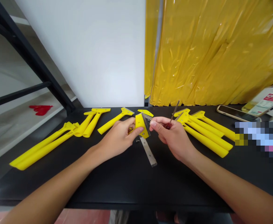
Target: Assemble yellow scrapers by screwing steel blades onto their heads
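My left hand (119,135) is closed around a yellow scraper (141,124), whose head faces right with a metal blade along its edge. Just to the right, my right hand (171,133) is closed on a screwdriver (175,112); its thin shaft points up and its dark red handle is mostly hidden in the palm. Thumb and forefinger of that hand are pinched close to the blade; whether they hold a screw I cannot tell. Below the scraper lie a stack of metal blades (148,151) and a small screw (137,141). A loose yellow head plate (145,112) lies behind.
Several yellow scrapers (45,146) lie at the left, and more scrapers (208,133) at the right. A phone (237,114) and a bottle (264,101) are at the far right. A white panel (91,56) and yellow plastic sheeting (208,56) stand behind the black table (108,186).
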### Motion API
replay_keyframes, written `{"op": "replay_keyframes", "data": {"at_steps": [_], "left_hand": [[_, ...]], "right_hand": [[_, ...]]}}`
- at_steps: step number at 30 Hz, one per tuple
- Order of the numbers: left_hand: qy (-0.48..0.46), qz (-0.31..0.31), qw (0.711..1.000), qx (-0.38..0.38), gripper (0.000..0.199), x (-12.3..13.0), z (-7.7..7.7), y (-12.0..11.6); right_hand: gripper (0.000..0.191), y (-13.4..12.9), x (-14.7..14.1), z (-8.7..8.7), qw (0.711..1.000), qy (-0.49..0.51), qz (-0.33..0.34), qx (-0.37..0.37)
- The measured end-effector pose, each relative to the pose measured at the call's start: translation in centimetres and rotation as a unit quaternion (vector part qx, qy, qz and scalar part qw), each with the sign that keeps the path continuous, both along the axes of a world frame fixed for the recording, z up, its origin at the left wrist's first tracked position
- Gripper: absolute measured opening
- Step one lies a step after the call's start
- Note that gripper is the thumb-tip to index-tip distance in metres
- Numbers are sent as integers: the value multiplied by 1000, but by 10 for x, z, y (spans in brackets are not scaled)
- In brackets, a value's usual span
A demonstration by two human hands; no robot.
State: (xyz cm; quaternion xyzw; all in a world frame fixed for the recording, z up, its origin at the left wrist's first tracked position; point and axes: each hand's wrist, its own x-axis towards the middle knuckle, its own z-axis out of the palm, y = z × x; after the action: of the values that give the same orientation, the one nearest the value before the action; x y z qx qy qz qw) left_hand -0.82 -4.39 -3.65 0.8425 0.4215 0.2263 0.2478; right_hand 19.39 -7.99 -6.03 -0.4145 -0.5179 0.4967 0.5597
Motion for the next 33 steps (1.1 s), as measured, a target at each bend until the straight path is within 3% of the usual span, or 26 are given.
{"op": "replay_keyframes", "data": {"at_steps": [5, 13, 22, 29, 33], "left_hand": [[-85, -36, 983, -158, 25, 5, 1, -8], [-82, -44, 959, -266, 36, 10, -12, -12], [-52, -31, 958, -279, 27, 13, -15, -12], [-62, -16, 955, -290, 26, 14, -19, -12], [-43, -13, 969, -242, 28, 13, -21, -13]], "right_hand": [[11, 1, 3, -3, 977, -161, -54, 130], [10, 2, -3, -16, 964, -212, -42, 154], [6, 8, -1, -26, 966, -218, -40, 130], [12, 2, 0, -23, 942, -273, -46, 190], [7, 3, -2, -22, 950, -275, -46, 139]]}}
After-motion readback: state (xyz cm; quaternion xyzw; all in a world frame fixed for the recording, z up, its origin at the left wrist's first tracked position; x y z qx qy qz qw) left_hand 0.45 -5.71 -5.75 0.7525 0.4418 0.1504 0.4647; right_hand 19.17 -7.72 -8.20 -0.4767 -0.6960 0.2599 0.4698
